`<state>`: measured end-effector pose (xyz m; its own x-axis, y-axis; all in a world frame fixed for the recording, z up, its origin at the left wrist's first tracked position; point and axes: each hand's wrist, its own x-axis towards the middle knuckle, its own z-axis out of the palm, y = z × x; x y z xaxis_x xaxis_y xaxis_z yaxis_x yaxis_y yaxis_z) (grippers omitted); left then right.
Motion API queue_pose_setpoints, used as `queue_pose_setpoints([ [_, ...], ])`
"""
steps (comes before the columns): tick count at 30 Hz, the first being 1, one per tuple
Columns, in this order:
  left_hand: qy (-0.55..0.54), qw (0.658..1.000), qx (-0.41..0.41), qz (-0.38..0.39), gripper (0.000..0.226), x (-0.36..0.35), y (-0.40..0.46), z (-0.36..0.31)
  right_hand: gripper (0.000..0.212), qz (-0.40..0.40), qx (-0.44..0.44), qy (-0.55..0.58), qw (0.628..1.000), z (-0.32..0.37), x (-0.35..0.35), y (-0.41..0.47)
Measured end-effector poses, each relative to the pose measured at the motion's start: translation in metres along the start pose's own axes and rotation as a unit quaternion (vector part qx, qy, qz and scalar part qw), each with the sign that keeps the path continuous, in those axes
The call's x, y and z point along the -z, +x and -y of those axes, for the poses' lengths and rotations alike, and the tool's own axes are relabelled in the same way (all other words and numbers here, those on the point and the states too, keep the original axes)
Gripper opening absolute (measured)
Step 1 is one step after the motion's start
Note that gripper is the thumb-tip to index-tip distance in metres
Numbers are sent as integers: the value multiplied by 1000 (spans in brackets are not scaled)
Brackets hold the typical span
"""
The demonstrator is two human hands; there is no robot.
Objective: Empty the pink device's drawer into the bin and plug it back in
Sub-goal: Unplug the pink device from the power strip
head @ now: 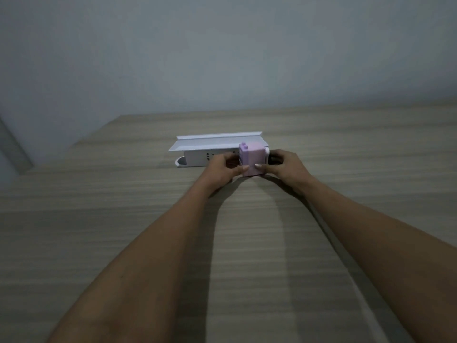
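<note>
The pink device (252,158) stands upright at the right end of the white power strip (197,158), whose long axis runs left-right; left hand (223,167) and right hand (279,164) clasp its opposite sides, equally near; no bin shows.

Layout on the table (99,219): a long power strip (197,158) lies crosswise far from the viewer, under an open lid (212,142) that slopes up behind it. The device (252,158) stands against the strip's right end, nearer the viewer than the lid. The left hand (222,168) touches the device's left side, in front of the strip; the right hand (282,167) touches its right side. Both thumbs meet the device's near face. The wall (222,58) rises behind the table's far edge
</note>
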<state>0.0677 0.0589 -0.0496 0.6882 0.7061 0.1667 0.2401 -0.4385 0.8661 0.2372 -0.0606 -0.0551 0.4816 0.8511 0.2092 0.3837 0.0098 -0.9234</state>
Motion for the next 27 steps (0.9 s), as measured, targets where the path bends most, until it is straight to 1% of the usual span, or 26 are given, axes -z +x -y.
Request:
queue_pose_setpoints([
  [3,-5,1000,-6,6,47,2,-5,-4,49,-3,-7,24,1000,6,0,-2],
  [8,-13,999,-8,29,50,13,-33,-13,49,8,-16,41,999,15,-2,-24],
  [11,-14,999,-26,30,49,21,-55,-24,46,17,12,35,999,30,-3,-40],
  [15,-34,998,-27,36,47,30,-97,-37,36,52,23,19,998,57,0,-74],
  [22,-58,997,-28,36,46,40,-176,-52,28,105,25,15,994,100,-3,-154],
  [24,-66,997,-26,36,47,40,-198,-55,30,114,26,13,993,104,-5,-175],
  [27,-65,997,-22,43,48,36,-227,-60,40,112,21,12,993,103,-7,-202],
])
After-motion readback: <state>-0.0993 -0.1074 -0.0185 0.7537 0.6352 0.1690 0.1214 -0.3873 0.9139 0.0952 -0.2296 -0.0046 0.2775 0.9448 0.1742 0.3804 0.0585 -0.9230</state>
